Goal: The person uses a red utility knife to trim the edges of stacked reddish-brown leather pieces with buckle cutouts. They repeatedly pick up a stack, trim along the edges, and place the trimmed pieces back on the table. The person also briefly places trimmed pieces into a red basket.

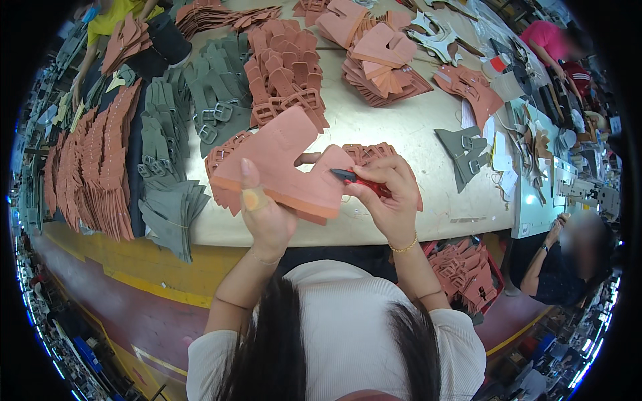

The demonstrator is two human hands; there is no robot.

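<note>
My left hand (269, 217) is closed on a salmon-pink leather shoe upper (274, 150), thumb on top and fingers hidden beneath. The piece is cut with a V-shaped notch and has a paler orange lower edge; another layer shows under it. A yellowish patch covers part of that thumb. In my right hand (396, 204) is a pair of small thread snips (344, 176) with dark blades and red handles. Their tips lie against the right part of the upper. Behind it, on the table, rest buckled pink straps (369, 154), partly covered by the held piece.
Pink buckled uppers (284, 67), grey-green buckled ones (217, 87) and a pink stack (378, 57) cover the table's far side. A grey-green piece (461, 150) lies right. Below the table edge sits a red crate (498, 271) of pink pieces. Other people work nearby.
</note>
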